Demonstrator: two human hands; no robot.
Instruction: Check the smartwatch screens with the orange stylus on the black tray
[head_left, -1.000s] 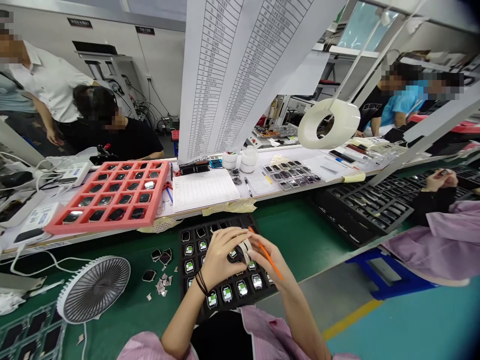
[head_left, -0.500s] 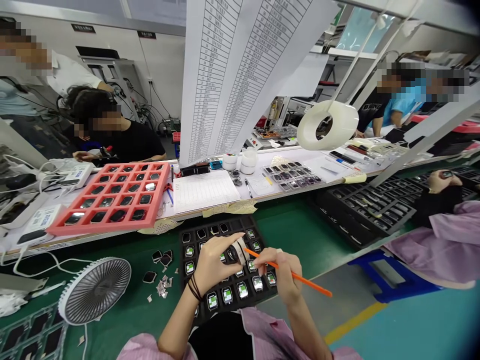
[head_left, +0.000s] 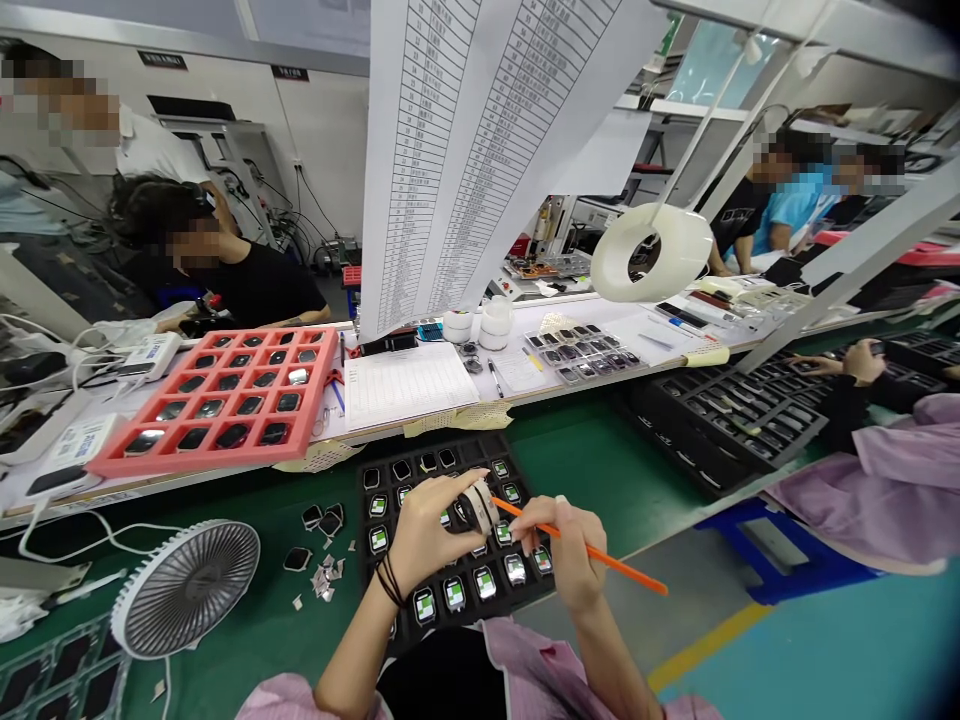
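My left hand point(head_left: 426, 525) is closed round a small smartwatch body point(head_left: 480, 508), tilted on edge, with a pale rim and dark face. Its fingers and thumb grip it from the left. In my right hand point(head_left: 571, 550) is a thin orange stick point(head_left: 630, 572), pinched like a pen. The stick's tip meets or nearly meets the watch's right side; I cannot tell which. Both hands are above a black tray point(head_left: 480, 452) with rows of square watches, several showing green and white screens. My left hand covers part of those rows.
A white fan point(head_left: 187, 588), loose watch pieces point(head_left: 298, 558) and silvery scraps point(head_left: 326, 577) lie left. The shelf ahead bears a pink foam tray point(head_left: 217, 400) and papers point(head_left: 409, 385). A tape roll point(head_left: 615, 265) hangs above. A co-worker's hand point(head_left: 862, 362) and blue stool point(head_left: 787, 555) are right.
My hands, the watch and the orange stick stay almost in place. At the right, the co-worker's hand has moved left, and another hand now shows over the trays. The view has shifted slightly.
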